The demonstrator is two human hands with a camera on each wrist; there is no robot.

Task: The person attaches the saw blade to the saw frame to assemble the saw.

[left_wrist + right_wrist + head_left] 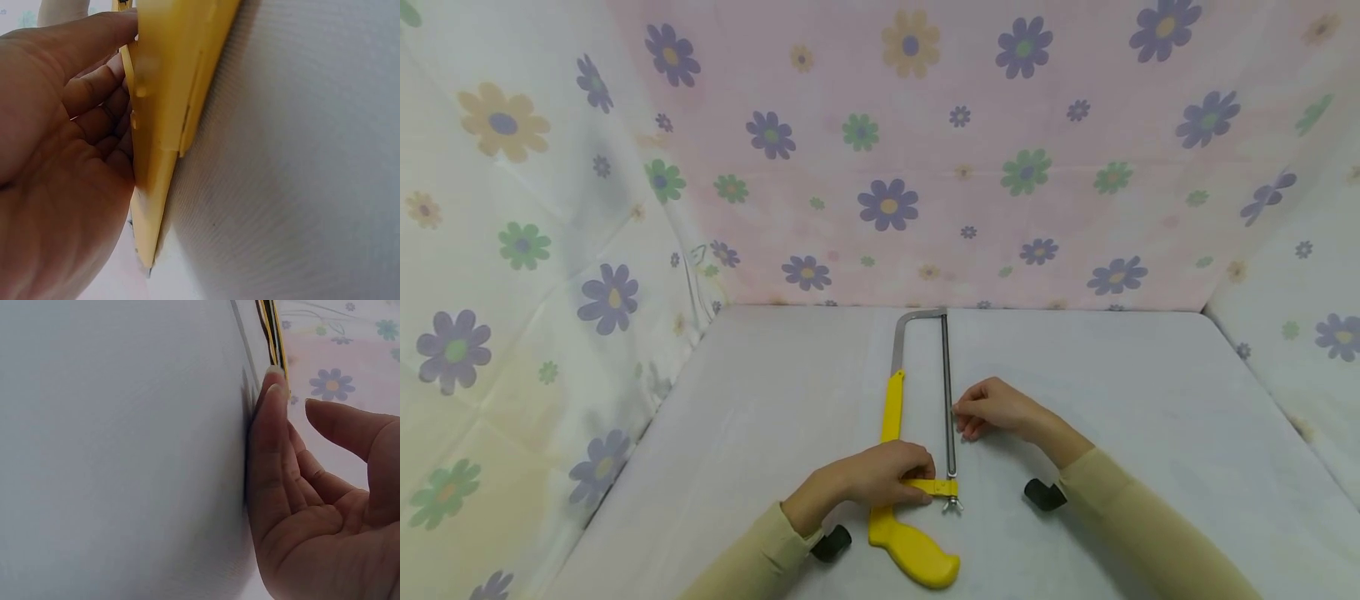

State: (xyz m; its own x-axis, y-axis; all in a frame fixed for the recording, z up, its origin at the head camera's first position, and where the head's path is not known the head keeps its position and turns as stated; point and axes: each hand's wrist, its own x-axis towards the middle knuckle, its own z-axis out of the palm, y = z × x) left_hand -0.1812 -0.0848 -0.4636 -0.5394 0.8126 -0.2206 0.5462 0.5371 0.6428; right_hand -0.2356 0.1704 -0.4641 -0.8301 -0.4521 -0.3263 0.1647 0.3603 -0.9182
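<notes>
A hacksaw with a yellow handle and a grey metal front bow lies lengthwise on the white table, handle toward me. Its dark straight blade runs along the right side, with a wing nut at the near end. My left hand holds the yellow crosspiece by the wing nut, thumb on the near side and fingers beyond it. In the left wrist view the yellow frame stands close along that palm. To the right of the blade is my right hand, fingertips right at the blade's edge, thumb apart from the fingers.
A white-covered table spreads out around the saw. Flower-printed cloth hangs behind it and at both sides. A black wrist piece sits below my right wrist, another by the left.
</notes>
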